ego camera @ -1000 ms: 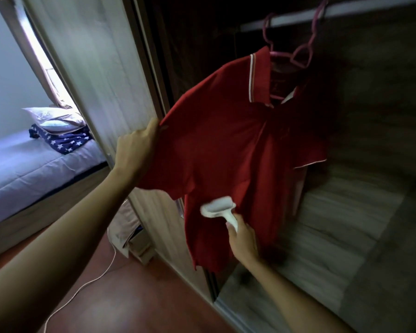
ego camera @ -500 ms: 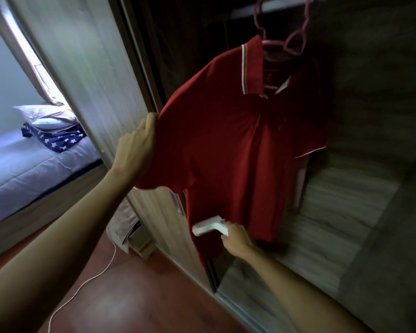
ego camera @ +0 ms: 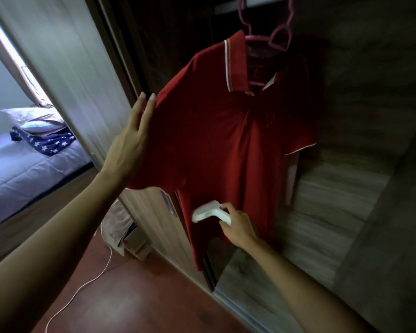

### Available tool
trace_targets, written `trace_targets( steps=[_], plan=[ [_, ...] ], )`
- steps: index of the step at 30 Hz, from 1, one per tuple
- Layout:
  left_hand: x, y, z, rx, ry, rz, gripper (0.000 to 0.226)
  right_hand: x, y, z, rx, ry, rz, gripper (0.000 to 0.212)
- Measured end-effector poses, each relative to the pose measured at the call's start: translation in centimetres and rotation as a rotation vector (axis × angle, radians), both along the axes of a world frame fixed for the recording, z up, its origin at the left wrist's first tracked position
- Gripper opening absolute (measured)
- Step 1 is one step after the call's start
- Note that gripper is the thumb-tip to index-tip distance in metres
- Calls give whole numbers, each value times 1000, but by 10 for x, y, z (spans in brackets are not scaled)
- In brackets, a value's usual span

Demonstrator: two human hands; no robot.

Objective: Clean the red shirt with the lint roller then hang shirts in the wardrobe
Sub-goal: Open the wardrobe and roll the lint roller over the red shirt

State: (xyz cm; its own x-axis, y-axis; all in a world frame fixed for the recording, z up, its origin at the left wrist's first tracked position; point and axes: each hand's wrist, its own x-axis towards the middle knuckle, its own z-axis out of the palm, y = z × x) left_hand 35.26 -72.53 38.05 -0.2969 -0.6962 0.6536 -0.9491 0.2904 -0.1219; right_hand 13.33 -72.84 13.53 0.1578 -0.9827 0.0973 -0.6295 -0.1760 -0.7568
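Bed [ego camera: 22, 169]: far to the left of the left hand, seen past the door; a pillow [ego camera: 31, 118] and a navy star-print cloth [ego camera: 46, 144] lie on it.
Cable [ego camera: 82, 287]: white, trailing over the red-brown floor [ego camera: 135, 296] below the left forearm.
Wardrobe door [ego camera: 65, 68]: pale wood grain, just behind and left of the left hand.
Left hand [ego camera: 130, 145]: fingers straight and close together, laid flat against the sleeve edge of the red shirt — nothing is curled around the cloth.
Red shirt [ego camera: 221, 145]: a polo with white-trimmed collar, hanging between and above the two hands, its sleeve spread out toward the left hand, its hem dropping below the right hand.
Hanger [ego camera: 277, 40]: pink, above both hands, carrying the shirt from the rail [ego camera: 238, 3] inside the wardrobe.
Lint roller [ego camera: 208, 212]: white, its head lying on the shirt's lower front, just left of the right hand.
Right hand [ego camera: 238, 224]: fingers curled round the roller's handle — low on the shirt, well below the left hand.
Wardrobe interior [ego camera: 346, 188]: dark wood panels to the right of the right hand.
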Motion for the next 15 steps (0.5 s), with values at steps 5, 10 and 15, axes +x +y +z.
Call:
trace_targets(
  steps=[5,10,15],
  plan=[
    [3,-15,-2,-128,-239,-35,91,-27,-14,57,-436,-283,-225,35],
    [5,-23,-7,-179,-439,-4,77,-54,-40,137,-720,-486,-462,37],
    [9,-29,-9,-194,-525,24,65,-53,-59,95,-601,-365,-364,38]
  ],
)
